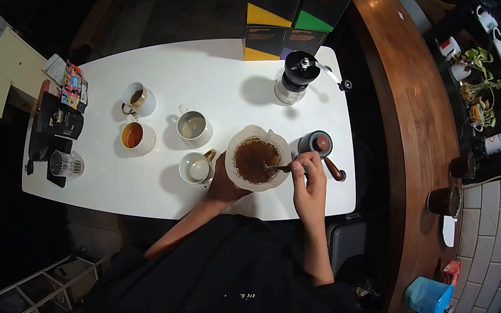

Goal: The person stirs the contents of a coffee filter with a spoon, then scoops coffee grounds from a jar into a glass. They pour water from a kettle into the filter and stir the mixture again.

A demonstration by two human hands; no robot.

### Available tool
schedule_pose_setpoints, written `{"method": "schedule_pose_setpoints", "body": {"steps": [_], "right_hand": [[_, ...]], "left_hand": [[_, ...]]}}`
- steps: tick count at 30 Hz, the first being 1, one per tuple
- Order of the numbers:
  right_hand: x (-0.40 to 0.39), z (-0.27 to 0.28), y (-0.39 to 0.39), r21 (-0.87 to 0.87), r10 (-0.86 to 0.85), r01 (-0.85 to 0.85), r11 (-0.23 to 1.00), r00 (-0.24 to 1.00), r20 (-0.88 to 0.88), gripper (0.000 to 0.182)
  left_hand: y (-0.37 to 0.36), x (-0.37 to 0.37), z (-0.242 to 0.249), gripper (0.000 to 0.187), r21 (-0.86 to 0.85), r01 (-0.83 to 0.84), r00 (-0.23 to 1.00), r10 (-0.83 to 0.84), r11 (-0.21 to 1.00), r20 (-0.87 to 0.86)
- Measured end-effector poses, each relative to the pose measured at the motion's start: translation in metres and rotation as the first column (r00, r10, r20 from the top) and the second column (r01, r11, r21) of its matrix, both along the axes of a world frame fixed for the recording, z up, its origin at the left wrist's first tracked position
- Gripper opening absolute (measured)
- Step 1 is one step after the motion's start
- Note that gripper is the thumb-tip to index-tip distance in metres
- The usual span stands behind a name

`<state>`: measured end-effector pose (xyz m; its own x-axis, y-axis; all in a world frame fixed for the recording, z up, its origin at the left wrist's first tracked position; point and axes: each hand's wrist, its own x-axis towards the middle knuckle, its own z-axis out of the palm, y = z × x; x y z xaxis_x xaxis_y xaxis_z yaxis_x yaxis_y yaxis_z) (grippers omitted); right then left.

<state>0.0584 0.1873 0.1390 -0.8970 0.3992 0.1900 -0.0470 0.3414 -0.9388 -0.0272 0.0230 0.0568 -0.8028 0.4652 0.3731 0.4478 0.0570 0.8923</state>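
A white paper coffee filter (279,142) full of dark wet coffee (255,162) stands near the front of the white table. My left hand (225,184) is wrapped round the left side of the coffee dripper under this filter; its fingertips and most of the dripper are hidden. Pinched in my right hand (311,187) is a spoon (282,168), its tip dipped in the coffee. Just behind my right hand sits a grey round container (309,143) with a portafilter-like wooden handle (334,169) beside it. A white mug with a gold handle (195,168) is close to my left hand.
Behind the dripper is a hand coffee grinder (297,76), its crank pointing right. Another white mug (193,128) and two mugs with brown contents (139,99) stand leftward. Boxes (267,34) stack at the back; a glass (67,164) is far left. A wooden counter (409,95) runs along the right.
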Motion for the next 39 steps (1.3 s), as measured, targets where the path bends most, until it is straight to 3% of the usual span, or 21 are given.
{"method": "schedule_pose_setpoints", "body": {"steps": [2, 7, 11, 13, 17, 24, 27, 33, 35, 39], "right_hand": [[0.0, -0.006, 0.002, -0.019, 0.003, -0.003, 1.0, 1.0, -0.007, 0.019], [0.002, -0.001, 0.004, -0.062, 0.004, -0.007, 0.998, 0.999, -0.043, 0.02], [0.007, 0.025, -0.002, 0.147, 0.032, -0.014, 0.989, 0.992, -0.119, 0.012], [0.009, 0.028, -0.004, 0.307, 0.057, -0.008, 0.952, 0.987, -0.151, 0.007], [0.006, 0.025, -0.009, 0.341, 0.118, -0.062, 0.938, 0.983, -0.144, 0.012], [0.001, 0.023, -0.01, 0.503, 0.155, -0.081, 0.86, 0.982, -0.107, 0.021], [0.001, 0.022, -0.009, 0.549, 0.103, 0.005, 0.836, 0.981, -0.165, 0.024], [-0.006, 0.025, -0.007, 0.642, 0.126, 0.068, 0.764, 0.96, -0.252, 0.027], [-0.008, 0.023, -0.009, 0.649, 0.142, 0.064, 0.758, 0.955, -0.261, 0.029], [-0.008, 0.02, -0.013, 0.67, 0.209, 0.024, 0.742, 0.942, -0.264, 0.034]], "left_hand": [[0.0, 0.0, 0.001, 0.056, 0.092, 0.021, 0.997, -0.028, 0.996, 0.076], [0.0, -0.001, 0.0, 0.055, 0.064, 0.008, 0.999, -0.011, 0.998, 0.045], [0.001, -0.002, 0.0, 0.056, 0.007, -0.031, 0.997, 0.031, 1.0, -0.064], [0.0, -0.001, 0.003, 0.057, 0.009, -0.004, 1.0, 0.004, 1.0, -0.001], [0.0, -0.001, -0.013, 0.06, 0.091, 0.015, 0.996, -0.023, 0.996, 0.088], [-0.003, -0.002, -0.019, 0.063, 0.049, 0.04, 0.998, -0.042, 0.998, 0.045], [-0.008, -0.002, -0.016, 0.066, -0.096, 0.118, 0.991, -0.11, 0.988, 0.08], [-0.001, -0.001, -0.021, 0.064, 0.072, 0.038, 0.998, -0.041, 0.997, 0.043], [0.0, -0.002, -0.018, 0.061, 0.169, 0.08, 0.975, -0.113, 0.982, 0.194], [0.0, 0.0, -0.009, 0.06, 0.244, 0.079, 0.941, -0.153, 0.966, 0.302]]}}
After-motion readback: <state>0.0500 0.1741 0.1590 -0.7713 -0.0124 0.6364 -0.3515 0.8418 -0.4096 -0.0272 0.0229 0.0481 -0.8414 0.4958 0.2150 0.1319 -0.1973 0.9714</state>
